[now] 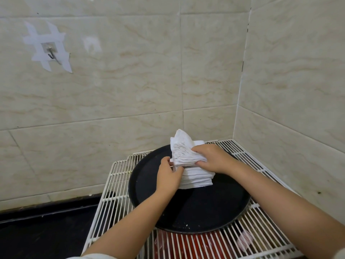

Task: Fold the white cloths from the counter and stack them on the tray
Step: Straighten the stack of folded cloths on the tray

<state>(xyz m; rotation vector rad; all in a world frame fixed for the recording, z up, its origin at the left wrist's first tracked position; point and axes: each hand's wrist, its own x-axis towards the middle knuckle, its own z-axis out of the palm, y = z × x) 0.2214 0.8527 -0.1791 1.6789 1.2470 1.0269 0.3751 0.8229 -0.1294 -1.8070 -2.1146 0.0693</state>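
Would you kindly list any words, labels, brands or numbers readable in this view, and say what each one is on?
No readable text anywhere.
White tape around the wall hook: crossed strips only, no writing.
Red-and-white packet under the wire rack: red stripes, any print too blurred to read.
Black tray and white cloths: unmarked.

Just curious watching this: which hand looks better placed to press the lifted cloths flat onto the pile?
Probably the right hand: it grips the lifted white cloths from above, while the left hand only pinches the stack's side edge.
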